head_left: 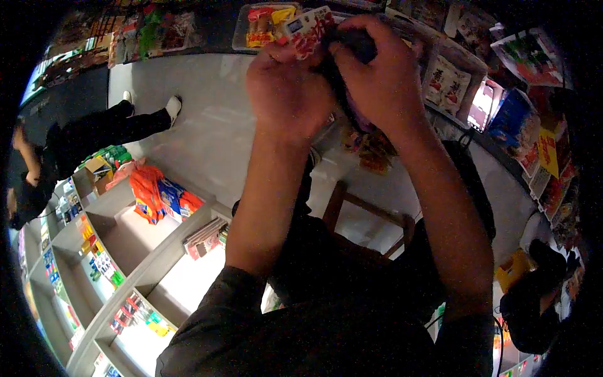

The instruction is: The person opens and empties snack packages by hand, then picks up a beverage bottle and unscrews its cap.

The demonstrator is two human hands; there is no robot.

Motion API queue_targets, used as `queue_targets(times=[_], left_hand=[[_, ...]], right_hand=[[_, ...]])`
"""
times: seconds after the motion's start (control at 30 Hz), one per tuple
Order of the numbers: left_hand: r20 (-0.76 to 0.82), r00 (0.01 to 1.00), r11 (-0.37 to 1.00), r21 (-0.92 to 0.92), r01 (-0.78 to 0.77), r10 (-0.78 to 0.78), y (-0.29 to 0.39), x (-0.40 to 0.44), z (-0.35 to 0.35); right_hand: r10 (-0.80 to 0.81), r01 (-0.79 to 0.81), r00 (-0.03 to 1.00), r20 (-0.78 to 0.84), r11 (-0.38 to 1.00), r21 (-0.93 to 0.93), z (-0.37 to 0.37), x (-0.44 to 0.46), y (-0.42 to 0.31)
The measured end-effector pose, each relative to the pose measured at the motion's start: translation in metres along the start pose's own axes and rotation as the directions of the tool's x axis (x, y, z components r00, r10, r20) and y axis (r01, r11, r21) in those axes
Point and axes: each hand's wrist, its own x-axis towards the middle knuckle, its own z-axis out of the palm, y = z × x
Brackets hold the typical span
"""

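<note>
Both my hands are raised close together at the top middle. My left hand point(291, 94) is closed on a small white packet point(309, 30) printed with red characters and a dark square. Beside it my right hand point(384, 75) has its thumb and fingers curled together around a dark, soft-looking item point(357, 45). What kind of thing this is I cannot make out, and the fingers cover part of it. Behind the packet stands a clear tub point(239, 28) holding red and yellow packets point(260, 36).
Shelving with low compartments point(119, 235) fills the lower left, with an orange and blue bag point(157, 195) on it. A person's legs point(113, 129) are at the left. Below my hands is a wooden stool point(367, 206). Packaged goods point(527, 56) and a lit screen point(485, 103) line the right.
</note>
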Motion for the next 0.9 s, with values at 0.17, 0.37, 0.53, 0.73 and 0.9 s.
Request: queue_targets(times=[0.17, 0.37, 0.53, 0.73, 0.9], left_hand=[[0.051, 0.999, 0.996, 0.089, 0.011, -0.016, -0.01, 0.002, 0.014], [0.05, 0.993, 0.391, 0.916, -0.088, 0.107, -0.019, -0.001, 0.051], [-0.197, 0.968, 0.81, 0.586, -0.01, 0.154, -0.022, 0.008, 0.047], [-0.087, 0.996, 1.0, -0.006, 0.021, -0.022, 0.005, 0.005, 0.041], [0.039, 0.999, 0.993, 0.108, -0.038, 0.034, -0.015, 0.001, 0.024]], right_hand=[[0.24, -0.229, 0.97, -0.037, 0.955, 0.188, -0.002, 0.013, 0.004], [0.48, -0.432, 0.854, 0.2, 0.44, 0.787, -0.004, 0.014, 0.016], [0.253, -0.262, 0.963, 0.093, 0.8, 0.539, 0.004, -0.006, -0.009], [0.146, -0.162, 0.987, 0.072, 0.921, 0.355, 0.011, -0.018, -0.023], [0.172, -0.15, 0.984, -0.04, 0.936, 0.319, -0.011, 0.01, -0.014]])
